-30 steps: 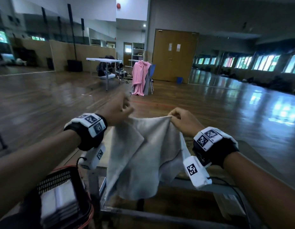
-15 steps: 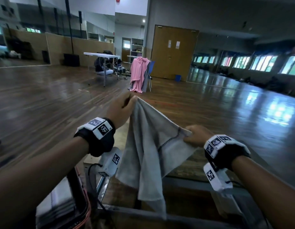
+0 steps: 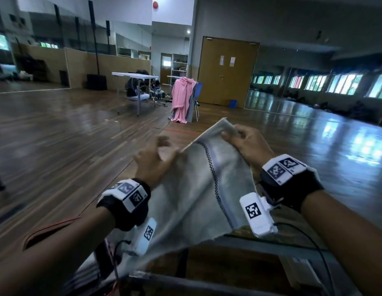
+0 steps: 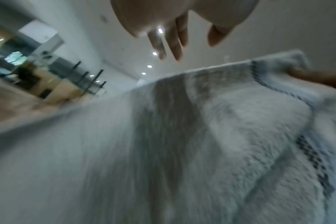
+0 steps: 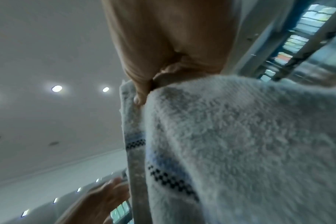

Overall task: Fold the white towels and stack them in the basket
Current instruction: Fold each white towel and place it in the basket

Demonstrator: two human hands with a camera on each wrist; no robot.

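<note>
The towel (image 3: 198,189) hangs in the air between both hands, above the counter (image 3: 239,272); it is soft and limp and looks light, so it will likely sag wherever unsupported and is best taken at corners along one edge. It is white terry with a dark checked stripe. The right hand (image 3: 246,139) pinches its top corner. The left hand (image 3: 156,161) has slack, spread fingers at the edge, gripping nothing.

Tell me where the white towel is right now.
In the head view the white towel hangs in mid-air between both wrists, its top corner pinched by the right hand, with the left hand at its left edge.
</note>
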